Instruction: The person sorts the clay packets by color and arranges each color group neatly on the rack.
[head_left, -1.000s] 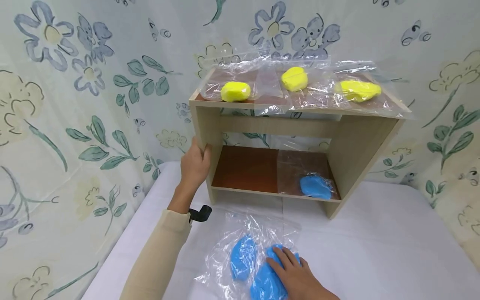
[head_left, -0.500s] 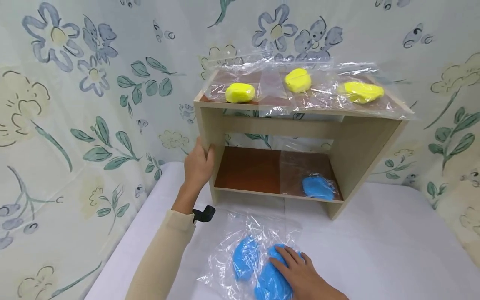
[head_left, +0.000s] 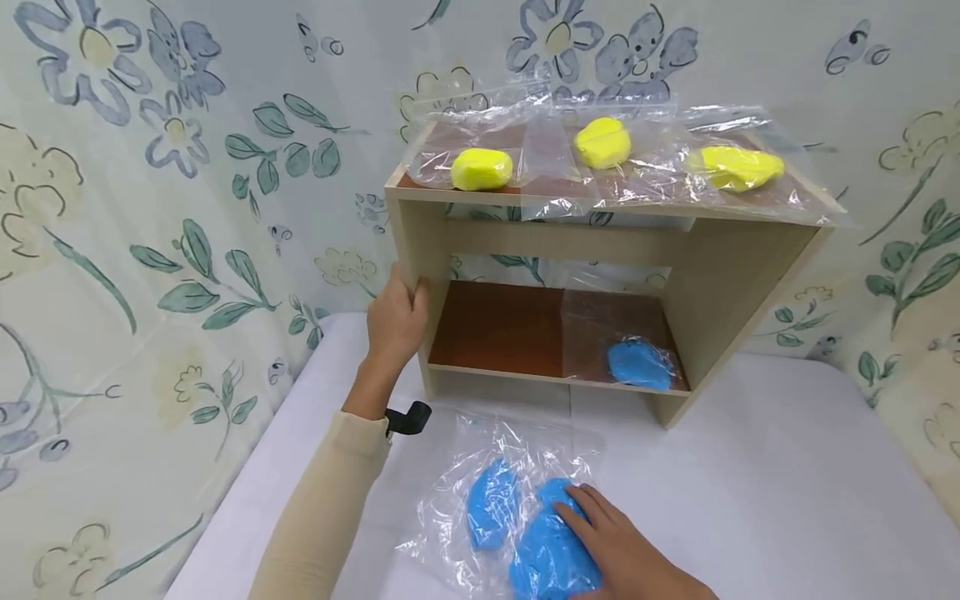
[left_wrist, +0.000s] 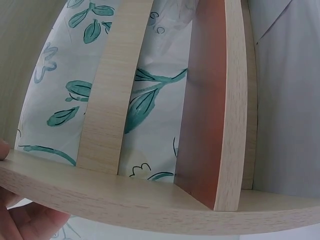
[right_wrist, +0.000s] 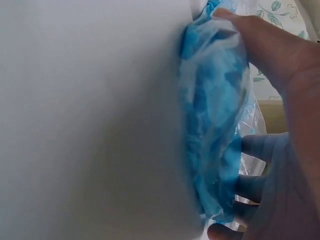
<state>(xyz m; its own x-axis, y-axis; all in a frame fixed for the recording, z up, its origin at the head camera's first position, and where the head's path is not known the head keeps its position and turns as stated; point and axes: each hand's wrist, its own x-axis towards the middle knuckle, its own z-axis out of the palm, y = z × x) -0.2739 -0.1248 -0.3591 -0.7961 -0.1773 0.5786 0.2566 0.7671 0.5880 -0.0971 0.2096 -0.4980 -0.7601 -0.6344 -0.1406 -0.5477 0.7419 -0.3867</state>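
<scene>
Two blue lumps (head_left: 491,504): bagged, on white cloth (head_left: 787,483), before the shelf unit (head_left: 750,287).
Your right hand (head_left: 618,542): grasping the larger lump (head_left: 551,550).
Your left hand (head_left: 396,323): gripping the left panel (head_left: 415,242).
Top board (head_left: 442,196): three yellow lumps (head_left: 602,142), bagged.

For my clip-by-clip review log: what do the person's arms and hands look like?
The left hand is ungloved, with a plain beige sleeve ending near the wrist, where a bent black piece juts out. The right hand is ungloved too, with no sleeve in view.
</scene>
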